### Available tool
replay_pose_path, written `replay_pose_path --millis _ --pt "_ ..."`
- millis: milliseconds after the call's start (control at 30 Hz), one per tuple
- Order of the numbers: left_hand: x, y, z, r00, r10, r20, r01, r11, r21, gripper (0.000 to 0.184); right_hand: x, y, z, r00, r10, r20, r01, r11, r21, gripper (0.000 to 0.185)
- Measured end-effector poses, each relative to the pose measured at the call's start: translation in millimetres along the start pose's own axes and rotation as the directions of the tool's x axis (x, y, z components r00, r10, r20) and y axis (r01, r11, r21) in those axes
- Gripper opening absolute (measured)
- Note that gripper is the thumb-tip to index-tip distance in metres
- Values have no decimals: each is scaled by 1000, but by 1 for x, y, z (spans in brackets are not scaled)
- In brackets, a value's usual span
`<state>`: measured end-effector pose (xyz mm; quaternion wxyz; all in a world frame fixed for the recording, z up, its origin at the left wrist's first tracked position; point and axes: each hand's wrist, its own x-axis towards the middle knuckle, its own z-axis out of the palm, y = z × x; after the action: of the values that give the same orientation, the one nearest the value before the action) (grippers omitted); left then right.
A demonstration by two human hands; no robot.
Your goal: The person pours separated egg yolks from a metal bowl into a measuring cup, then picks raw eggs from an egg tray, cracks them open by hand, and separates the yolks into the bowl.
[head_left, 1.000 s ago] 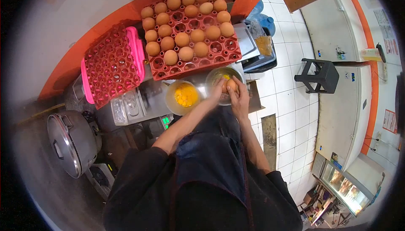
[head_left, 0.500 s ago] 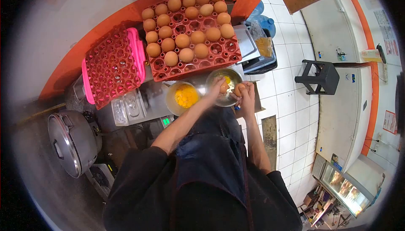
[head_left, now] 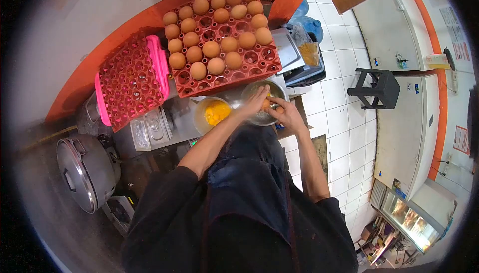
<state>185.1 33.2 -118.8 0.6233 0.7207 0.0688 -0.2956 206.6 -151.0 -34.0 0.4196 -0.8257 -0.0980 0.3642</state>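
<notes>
Over a metal bowl (head_left: 264, 119) my left hand (head_left: 255, 101) and my right hand (head_left: 288, 115) are close together. Brown eggshell (head_left: 268, 105) shows between them, and the fingers of both hands are bent around it. Some yolk is partly visible in that bowl behind the fingers. Just left of it stands a second bowl (head_left: 199, 118) holding several yellow yolks (head_left: 216, 113). Above the bowls, a red egg tray (head_left: 224, 79) carries several brown eggs (head_left: 215, 65), with some of its cups bare.
A red tray without eggs (head_left: 130, 81) leans on a pink container (head_left: 158, 63) at the left. Below are a clear-lidded container (head_left: 149, 129) and a large lidded pot (head_left: 82, 173). A black stool (head_left: 376, 89) stands on the tiled floor at the right.
The hands, apart with a shell piece in each half a second ago, are together again over the metal bowl. The view has shifted slightly.
</notes>
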Motion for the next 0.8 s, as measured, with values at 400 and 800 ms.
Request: replay_pose_path --millis 400,800 --pt "-22 12 -3 984 154 -90 -135 973 190 65 16 38 14 980 -66 -187 66 998 -3 51" --pt "-21 10 -1 957 257 -139 -193 913 359 58 22 47 28 959 -63 -278 55 998 -36 51"
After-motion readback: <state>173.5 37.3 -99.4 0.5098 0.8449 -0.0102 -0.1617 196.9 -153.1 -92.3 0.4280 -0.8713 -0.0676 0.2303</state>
